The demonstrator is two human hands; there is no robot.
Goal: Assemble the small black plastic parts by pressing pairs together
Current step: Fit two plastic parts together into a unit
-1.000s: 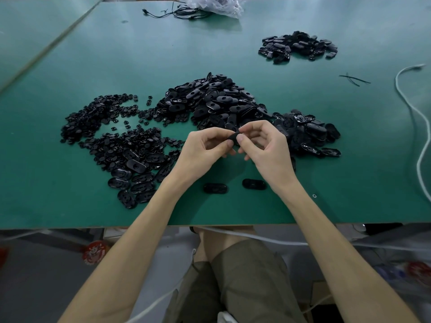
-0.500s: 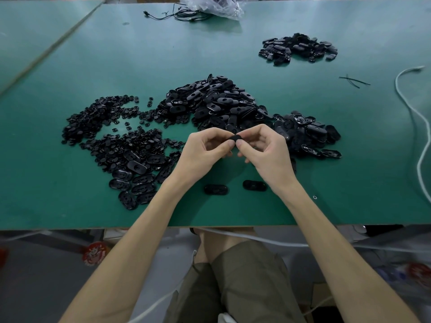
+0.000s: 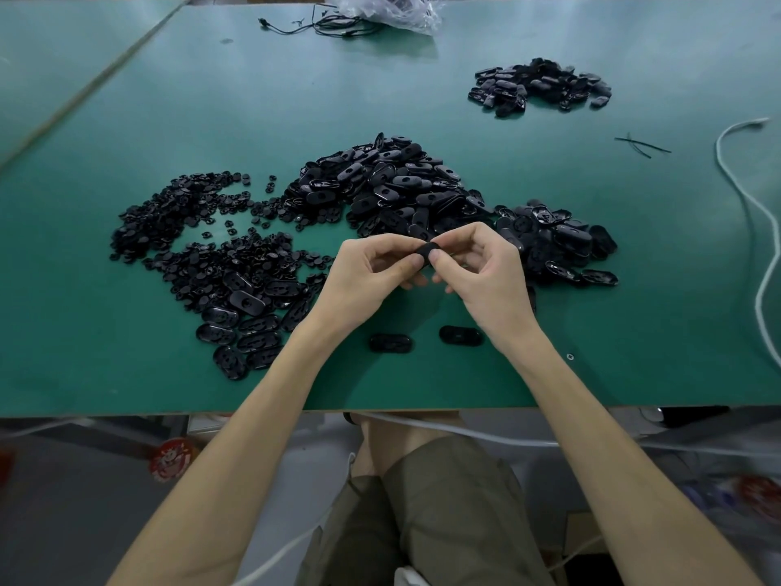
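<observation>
The left hand (image 3: 363, 277) and right hand (image 3: 486, 270) stay raised just above the surface (image 3: 126, 365), near the central pile (image 3: 389, 184), both pinching one black part (image 3: 429, 250) that shows more between the thumbs than a second ago, so the pressing seems still under way.

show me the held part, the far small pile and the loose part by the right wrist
held part (image 3: 427, 251): head view, its exposed top
far small pile (image 3: 541, 87): head view, middle of the heap
loose part (image 3: 460, 335): head view, centre of its top face
</observation>
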